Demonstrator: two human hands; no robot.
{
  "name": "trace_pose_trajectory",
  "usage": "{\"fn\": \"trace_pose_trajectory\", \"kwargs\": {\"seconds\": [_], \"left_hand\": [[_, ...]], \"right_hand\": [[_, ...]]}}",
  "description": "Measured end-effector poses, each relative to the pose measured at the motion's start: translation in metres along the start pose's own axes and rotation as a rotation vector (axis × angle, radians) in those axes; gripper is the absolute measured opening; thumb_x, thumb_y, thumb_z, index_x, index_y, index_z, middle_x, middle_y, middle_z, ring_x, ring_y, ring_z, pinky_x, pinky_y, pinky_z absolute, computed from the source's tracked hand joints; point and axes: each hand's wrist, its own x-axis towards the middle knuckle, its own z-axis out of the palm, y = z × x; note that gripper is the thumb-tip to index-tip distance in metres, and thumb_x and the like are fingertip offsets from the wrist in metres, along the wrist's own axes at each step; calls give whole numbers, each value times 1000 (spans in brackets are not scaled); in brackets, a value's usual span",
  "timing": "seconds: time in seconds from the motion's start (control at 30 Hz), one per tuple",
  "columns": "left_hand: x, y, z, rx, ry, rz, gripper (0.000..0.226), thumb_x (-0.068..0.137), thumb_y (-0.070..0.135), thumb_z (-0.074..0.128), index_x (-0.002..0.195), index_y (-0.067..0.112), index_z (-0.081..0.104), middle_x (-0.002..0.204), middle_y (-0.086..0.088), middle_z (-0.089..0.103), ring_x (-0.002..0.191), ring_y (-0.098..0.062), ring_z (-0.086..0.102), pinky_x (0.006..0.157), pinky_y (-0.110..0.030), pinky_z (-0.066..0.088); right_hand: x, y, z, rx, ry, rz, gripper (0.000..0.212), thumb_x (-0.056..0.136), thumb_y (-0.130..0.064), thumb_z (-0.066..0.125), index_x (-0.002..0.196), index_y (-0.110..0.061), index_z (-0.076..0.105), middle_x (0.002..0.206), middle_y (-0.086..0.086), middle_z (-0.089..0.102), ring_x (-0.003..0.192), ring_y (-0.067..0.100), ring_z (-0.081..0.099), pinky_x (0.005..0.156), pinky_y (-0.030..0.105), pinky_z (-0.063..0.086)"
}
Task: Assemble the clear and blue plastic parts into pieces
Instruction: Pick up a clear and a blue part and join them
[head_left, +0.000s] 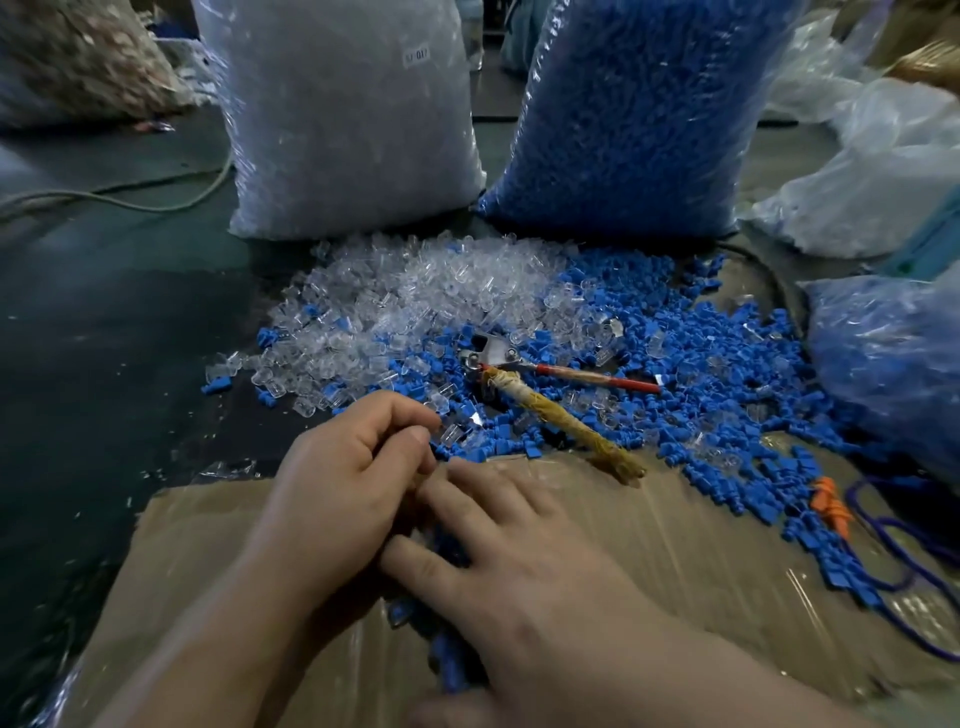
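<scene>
While heaps of clear parts and blue parts lie unjoined ahead, most work left, my left hand curls, contents hidden; my right hand rests flat over blue pieces.

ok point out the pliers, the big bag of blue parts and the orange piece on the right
pliers (545, 410), head view, on the wrapped handle
bag of blue parts (639, 114), head view, middle of its front face
orange piece (831, 506), head view, on its middle
</scene>
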Motion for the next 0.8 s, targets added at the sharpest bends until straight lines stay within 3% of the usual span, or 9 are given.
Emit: {"fn": "trace_pose_trajectory", "kwargs": {"seconds": [0.07,0.2,0.33,0.5,0.67,0.73,0.8], "left_hand": [[0,-1,2,-8,19,4,18,93,25,60,94,42,66,77,12,72,68,-3,67,65,-25,50],[-3,-2,4,-66,22,-21,11,93,33,60,96,39,69,78,7,72,69,-11,68,68,-46,59],[-3,0,4,59,3,47,16,93,27,61,94,42,67,76,15,71,66,-2,66,59,-26,52],[-5,4,3,98,-2,67,13,92,26,62,89,37,68,74,18,70,67,-2,65,57,-16,50],[-6,6,3,124,-6,73,13,91,24,63,87,36,69,70,20,68,64,0,62,57,-12,46],[-5,7,3,141,-5,74,13,91,24,64,87,35,69,70,20,67,65,-1,62,58,-14,46],[-5,8,3,155,-4,76,13,90,25,64,86,36,69,70,18,67,67,-3,63,61,-17,48]], "right_hand": [[7,1,0,25,7,-10,64,83,-71,48,135,-33,46,140,8,46,132,33,40,108,54,32],[2,1,5,128,96,33,38,88,-58,49,115,-34,60,118,-5,55,119,21,45,100,45,38],[-2,1,9,67,184,105,31,83,-56,51,100,-34,63,104,-5,56,100,21,49,80,40,43],[-5,1,3,-25,197,141,34,82,-55,53,93,-28,69,86,-3,59,76,19,47,60,31,40],[-7,4,2,-12,230,92,28,85,-49,56,85,-24,69,79,-2,57,68,19,47,47,28,39],[-5,5,0,-8,247,87,27,85,-47,57,83,-23,68,77,-2,56,68,18,47,46,26,34],[-3,8,0,28,270,76,26,86,-44,56,83,-21,67,77,-1,55,71,18,45,46,27,38]]}}
